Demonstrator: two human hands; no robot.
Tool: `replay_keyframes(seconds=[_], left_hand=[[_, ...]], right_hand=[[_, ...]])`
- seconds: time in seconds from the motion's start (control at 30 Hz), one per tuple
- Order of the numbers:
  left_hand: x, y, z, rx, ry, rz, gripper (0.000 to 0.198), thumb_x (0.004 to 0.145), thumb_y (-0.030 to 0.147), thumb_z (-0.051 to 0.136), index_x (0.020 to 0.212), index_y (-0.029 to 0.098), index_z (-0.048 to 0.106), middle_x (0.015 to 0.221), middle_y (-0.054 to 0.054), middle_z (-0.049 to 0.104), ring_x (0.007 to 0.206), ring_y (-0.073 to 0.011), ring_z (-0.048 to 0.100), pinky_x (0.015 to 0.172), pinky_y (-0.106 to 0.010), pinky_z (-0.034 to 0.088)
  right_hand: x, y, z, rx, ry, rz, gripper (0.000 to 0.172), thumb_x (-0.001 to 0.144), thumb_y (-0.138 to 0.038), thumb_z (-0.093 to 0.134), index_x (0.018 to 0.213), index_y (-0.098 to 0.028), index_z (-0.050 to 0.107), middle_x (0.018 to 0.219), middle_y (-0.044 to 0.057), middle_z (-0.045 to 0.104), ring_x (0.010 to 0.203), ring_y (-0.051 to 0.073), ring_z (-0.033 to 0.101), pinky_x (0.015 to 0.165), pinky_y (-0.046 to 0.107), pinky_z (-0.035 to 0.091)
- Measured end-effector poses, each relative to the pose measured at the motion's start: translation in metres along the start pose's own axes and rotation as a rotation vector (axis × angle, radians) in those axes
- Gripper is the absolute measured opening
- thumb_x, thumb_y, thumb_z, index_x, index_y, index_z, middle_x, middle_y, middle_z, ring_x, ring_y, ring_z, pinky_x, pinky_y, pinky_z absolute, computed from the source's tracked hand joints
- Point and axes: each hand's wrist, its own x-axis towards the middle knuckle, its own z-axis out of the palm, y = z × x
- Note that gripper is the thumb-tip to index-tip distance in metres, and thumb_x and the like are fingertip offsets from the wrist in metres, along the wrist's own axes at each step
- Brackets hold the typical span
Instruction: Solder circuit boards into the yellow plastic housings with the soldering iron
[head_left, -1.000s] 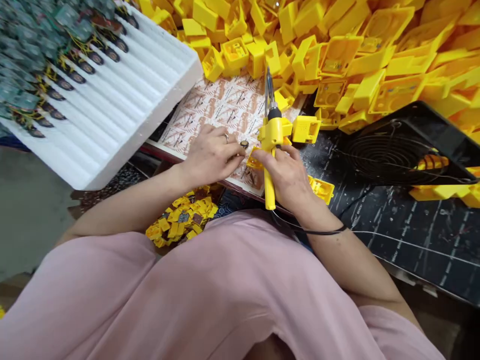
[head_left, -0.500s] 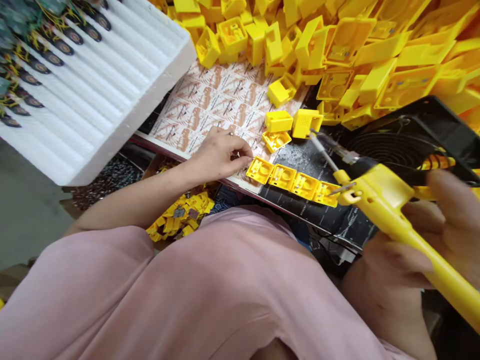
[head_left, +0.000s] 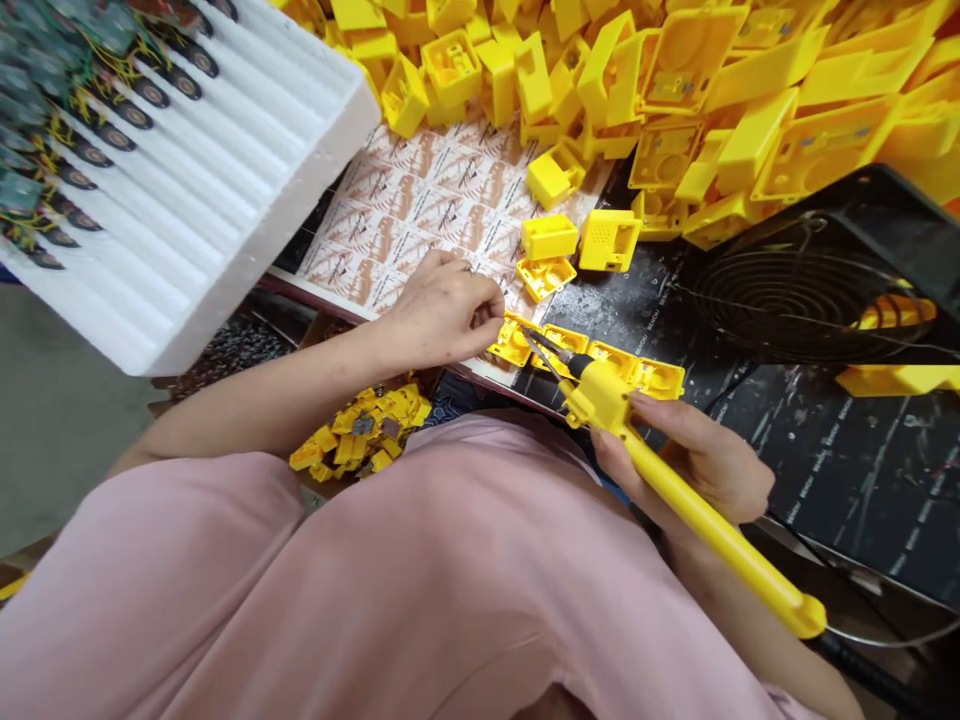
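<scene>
My right hand (head_left: 697,460) is wrapped around a yellow soldering gun (head_left: 675,490) with a wire-feed tube beside its tip. The tip is at the leftmost yellow casing (head_left: 511,342) of a short row on the table's front edge. My left hand (head_left: 454,310) pinches at that casing's left edge, fingertips closed; what they hold, if anything, is too small to make out. To the right in the row are more open casings (head_left: 611,362), (head_left: 658,378)-free of contact with either hand.
A white foam tray (head_left: 247,180) with wired speakers (head_left: 120,110) stands at left. Yellow casings (head_left: 690,60) are heaped at the back. A black fan (head_left: 810,280) stands at right. Below the table edge is a box of small yellow parts (head_left: 367,430).
My right hand has brought the soldering gun left and down, from above the right end of the row to the leftmost casing. My left hand has stayed nearly in place.
</scene>
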Motion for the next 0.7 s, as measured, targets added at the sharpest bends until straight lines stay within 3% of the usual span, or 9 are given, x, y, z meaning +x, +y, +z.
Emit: replay_keyframes(seconds=[0.07,0.17,0.4,0.57,0.7], left_hand=[[0.001,0.001,-0.001,0.004,-0.006,0.0,0.022,0.084,0.031,0.053,0.08,0.022,0.073,0.071,-0.001,0.069,0.078,-0.0198,0.06,0.099,-0.044,0.042],[0.004,0.002,-0.002,0.021,-0.026,-0.002,0.023,0.083,0.032,0.052,0.078,0.022,0.073,0.069,-0.001,0.068,0.077,-0.0202,0.06,0.1,-0.046,0.041],[0.007,0.004,-0.005,0.051,-0.062,0.001,0.022,0.081,0.033,0.054,0.078,0.022,0.073,0.068,-0.001,0.068,0.077,-0.0206,0.06,0.1,-0.046,0.04],[0.008,0.004,-0.006,0.065,-0.085,-0.006,0.021,0.082,0.032,0.054,0.078,0.023,0.072,0.07,-0.001,0.068,0.077,-0.0204,0.059,0.099,-0.047,0.04],[0.009,0.005,-0.009,0.079,-0.098,-0.004,0.021,0.082,0.032,0.054,0.077,0.022,0.072,0.066,-0.001,0.065,0.077,-0.0207,0.06,0.099,-0.046,0.042]], right_hand=[[0.005,-0.003,0.003,-0.045,0.007,-0.089,0.043,0.079,-0.013,0.086,0.117,-0.023,0.067,0.087,-0.001,0.079,0.068,0.016,0.074,0.061,0.025,0.062],[0.012,-0.007,0.005,-0.125,-0.067,-0.074,0.029,0.084,-0.018,0.085,0.103,-0.025,0.064,0.083,-0.003,0.077,0.065,0.014,0.073,0.052,0.024,0.057],[0.026,-0.01,0.004,-0.127,-0.099,-0.224,0.028,0.083,-0.018,0.085,0.093,-0.022,0.059,0.075,-0.003,0.073,0.06,0.01,0.07,0.05,0.018,0.052],[0.016,-0.001,-0.008,-0.063,-0.028,-0.09,0.023,0.083,-0.013,0.081,0.096,-0.024,0.066,0.082,-0.003,0.074,0.063,0.012,0.072,0.055,0.021,0.058],[0.009,0.004,-0.012,-0.003,-0.012,-0.047,0.028,0.08,-0.01,0.083,0.099,-0.026,0.07,0.083,-0.003,0.074,0.062,0.013,0.069,0.055,0.023,0.061]])
